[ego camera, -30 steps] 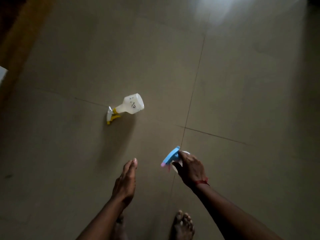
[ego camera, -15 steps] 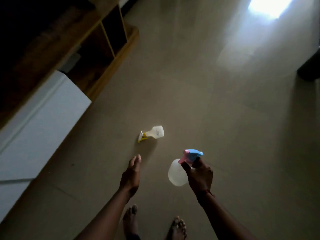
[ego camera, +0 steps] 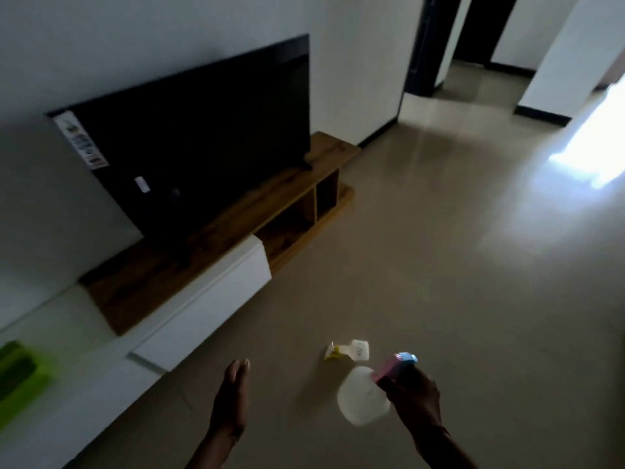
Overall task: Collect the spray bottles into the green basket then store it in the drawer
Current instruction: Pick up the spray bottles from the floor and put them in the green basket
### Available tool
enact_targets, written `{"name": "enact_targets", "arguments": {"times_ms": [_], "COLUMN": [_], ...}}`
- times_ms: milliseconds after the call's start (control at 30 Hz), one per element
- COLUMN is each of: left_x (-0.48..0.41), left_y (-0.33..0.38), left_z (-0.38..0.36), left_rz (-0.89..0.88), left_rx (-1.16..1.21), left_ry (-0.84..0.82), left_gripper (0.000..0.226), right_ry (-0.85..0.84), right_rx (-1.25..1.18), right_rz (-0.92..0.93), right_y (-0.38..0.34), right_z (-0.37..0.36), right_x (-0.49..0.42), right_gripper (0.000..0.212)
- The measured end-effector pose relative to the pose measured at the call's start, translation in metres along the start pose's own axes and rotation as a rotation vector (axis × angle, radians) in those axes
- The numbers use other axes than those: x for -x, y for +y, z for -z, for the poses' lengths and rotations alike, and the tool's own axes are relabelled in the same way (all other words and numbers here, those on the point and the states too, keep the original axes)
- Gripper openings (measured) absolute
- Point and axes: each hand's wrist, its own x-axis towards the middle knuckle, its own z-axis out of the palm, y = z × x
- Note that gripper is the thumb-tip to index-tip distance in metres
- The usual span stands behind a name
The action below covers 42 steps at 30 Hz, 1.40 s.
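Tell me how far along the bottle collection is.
Done: nothing that shows. In hand: the right hand grips the pink bottle; the left hand is open. Left: the yellow bottle lies on the floor, and the basket, blurred at the left edge, awaits both before being stored.

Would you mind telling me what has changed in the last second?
The view has lifted from the floor, bringing the television, cabinet and green basket into sight. The right hand keeps gripping the blue-topped spray bottle; the left hand stays open; the yellow-triggered bottle still lies on the floor.
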Motion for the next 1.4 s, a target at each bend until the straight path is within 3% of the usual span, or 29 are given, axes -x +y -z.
{"name": "enact_targets", "arguments": {"times_ms": [167,567,1033,1267,1400], "left_x": [0.009,0.052,0.01,-0.046,-0.078], "left_y": [-0.003,-0.08,-0.159,-0.173,-0.188], "left_z": [0.1,0.324,0.473,0.546,0.579], "left_rz": [-0.036,0.027,0.273,0.401,0.404], "left_rx": [0.06,0.177,0.144,0.113,0.066], "left_ry": [0.123,0.358,0.459,0.45,0.422], "left_gripper": [0.057,0.065,0.048,0.037,0.032], "right_ry": [-0.117,-0.436,-0.809,-0.963,-0.935], "right_rx": [0.255,0.155,0.31,0.43,0.426], "right_rz": [0.168,0.4,0.688,0.675,0.571], "right_y": [-0.082,-0.216,-0.291,-0.33,-0.344], "right_z": [-0.038,-0.215,-0.47,-0.591,-0.651], "right_x": [0.039,0.165,0.235,0.256,0.261], "right_gripper": [0.017,0.017,0.026,0.011,0.013]}}
